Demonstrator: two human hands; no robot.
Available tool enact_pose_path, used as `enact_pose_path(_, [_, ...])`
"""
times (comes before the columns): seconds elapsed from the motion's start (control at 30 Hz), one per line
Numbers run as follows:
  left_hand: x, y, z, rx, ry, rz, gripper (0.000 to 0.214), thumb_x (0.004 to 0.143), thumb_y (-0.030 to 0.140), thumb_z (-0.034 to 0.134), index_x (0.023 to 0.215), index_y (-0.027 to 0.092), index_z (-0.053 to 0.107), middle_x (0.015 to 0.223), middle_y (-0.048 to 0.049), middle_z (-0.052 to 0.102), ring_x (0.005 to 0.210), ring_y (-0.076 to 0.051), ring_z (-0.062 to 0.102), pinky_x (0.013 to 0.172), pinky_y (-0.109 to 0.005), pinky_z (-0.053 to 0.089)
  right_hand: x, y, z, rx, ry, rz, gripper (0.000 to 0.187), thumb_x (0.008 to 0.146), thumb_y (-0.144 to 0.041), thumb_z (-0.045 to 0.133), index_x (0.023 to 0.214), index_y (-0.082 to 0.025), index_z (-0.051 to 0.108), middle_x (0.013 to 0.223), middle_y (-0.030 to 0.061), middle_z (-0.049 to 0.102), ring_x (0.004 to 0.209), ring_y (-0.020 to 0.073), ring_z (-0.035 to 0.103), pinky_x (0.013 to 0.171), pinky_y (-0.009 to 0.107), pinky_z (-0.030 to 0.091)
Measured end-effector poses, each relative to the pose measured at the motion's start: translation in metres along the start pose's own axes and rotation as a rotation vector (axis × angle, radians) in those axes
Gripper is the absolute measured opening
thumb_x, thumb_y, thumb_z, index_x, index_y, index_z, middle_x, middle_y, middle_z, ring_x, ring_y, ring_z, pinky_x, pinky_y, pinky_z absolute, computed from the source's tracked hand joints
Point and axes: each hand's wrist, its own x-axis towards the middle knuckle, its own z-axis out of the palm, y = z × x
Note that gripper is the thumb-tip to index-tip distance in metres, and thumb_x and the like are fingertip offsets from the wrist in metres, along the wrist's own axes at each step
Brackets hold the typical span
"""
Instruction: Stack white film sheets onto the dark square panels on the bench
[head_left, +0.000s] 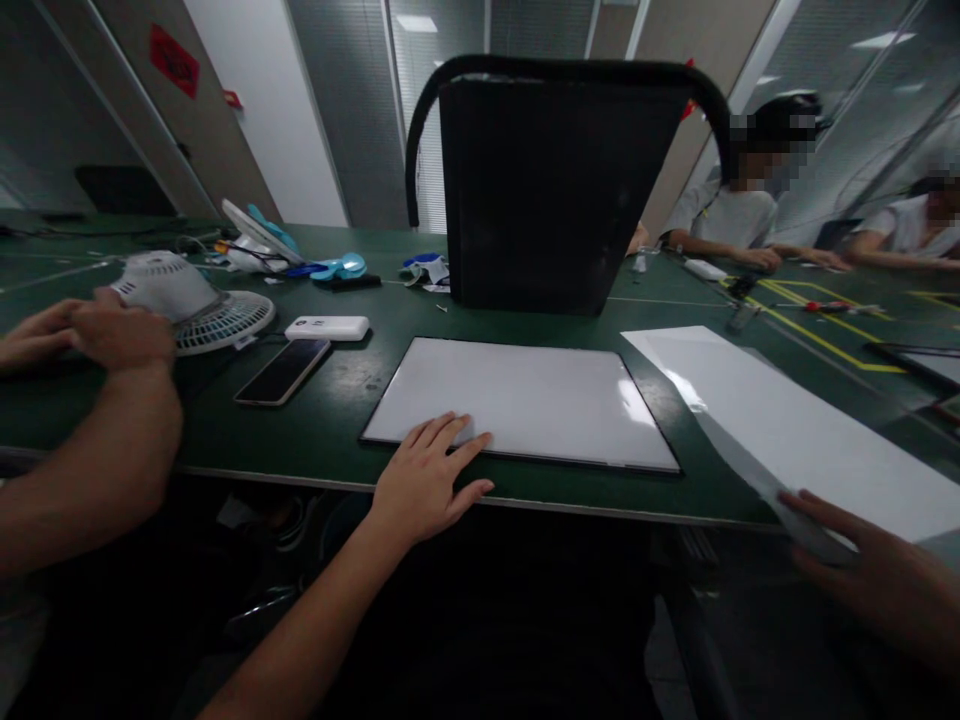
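A flat white panel [525, 400] with a thin black frame lies on the green table in front of me. My left hand [424, 480] rests at its near edge, fingers spread, fingertips on the white surface. To the right, my right hand [874, 570] grips the near edge of a thin, glossy white sheet [810, 430]. That sheet is tilted, its lower edge bent, and it may be more than one layer. Its far left corner reaches close to the panel's right side.
A black bin-like box [555, 200] stands behind the panel. Left are a phone [285, 372], a white power bank [328, 328] and a white fan [180, 300], handled by another person's hands [120, 330]. Two people sit at the far right. The table's front edge [300, 480] runs below the panel.
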Motion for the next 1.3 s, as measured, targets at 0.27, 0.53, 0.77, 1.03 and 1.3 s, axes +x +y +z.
enact_pose_path(0.27, [-0.001, -0.003, 0.006, 0.010, 0.063, -0.012, 0.075, 0.105, 0.064, 0.055, 0.169, 0.026, 0.040, 0.167, -0.0173, 0.052, 0.154, -0.037, 0.049, 0.125, -0.057, 0.042, -0.006, -0.060, -0.023, -0.176, 0.382, -0.054, 0.055, 0.095, -0.063, 0.047, 0.122, -0.027, 0.077, 0.092, 0.0127, 0.076, 0.063, 0.0308, 0.066, 0.055, 0.043, 0.044])
enact_pose_path(0.53, [-0.003, -0.002, 0.015, 0.059, 0.266, -0.023, 0.099, 0.104, 0.057, 0.061, 0.175, 0.015, 0.008, 0.180, -0.0250, 0.024, 0.167, -0.040, 0.026, 0.131, -0.059, 0.034, -0.009, -0.199, 0.014, 0.158, 0.512, -0.742, 0.031, 0.104, -0.035, 0.054, 0.127, -0.026, 0.073, 0.137, 0.0054, 0.069, 0.132, 0.0256, 0.063, 0.115, 0.048, 0.052])
enact_pose_path(0.77, [-0.004, 0.004, 0.010, 0.070, 0.300, -0.059, 0.080, 0.102, 0.043, 0.065, 0.172, 0.023, 0.030, 0.182, -0.0179, 0.023, 0.169, -0.041, 0.018, 0.134, -0.065, 0.023, 0.015, -0.211, 0.058, 0.189, 0.244, -0.711, 0.035, 0.105, -0.037, 0.051, 0.127, -0.031, 0.077, 0.137, 0.0061, 0.068, 0.123, 0.0257, 0.067, 0.108, 0.052, 0.058])
enact_pose_path(1.03, [0.000, 0.003, 0.006, 0.010, 0.152, -0.048, 0.055, 0.104, 0.044, 0.056, 0.151, 0.017, 0.060, 0.150, -0.0143, 0.069, 0.144, -0.037, 0.059, 0.125, -0.059, 0.041, 0.014, -0.205, 0.062, 0.161, 0.310, -0.570, 0.040, 0.101, -0.039, 0.048, 0.126, -0.028, 0.077, 0.146, 0.0033, 0.065, 0.147, 0.0340, 0.051, 0.125, 0.069, 0.039])
enact_pose_path(1.3, [-0.001, 0.003, 0.003, -0.034, 0.083, -0.046, 0.051, 0.106, 0.045, 0.056, 0.149, 0.018, 0.063, 0.155, -0.0128, 0.066, 0.146, -0.036, 0.057, 0.121, -0.057, 0.046, 0.010, -0.207, 0.058, 0.127, 0.309, -0.545, 0.046, 0.105, -0.050, 0.043, 0.127, -0.027, 0.076, 0.143, 0.0039, 0.067, 0.141, 0.0337, 0.056, 0.120, 0.065, 0.046])
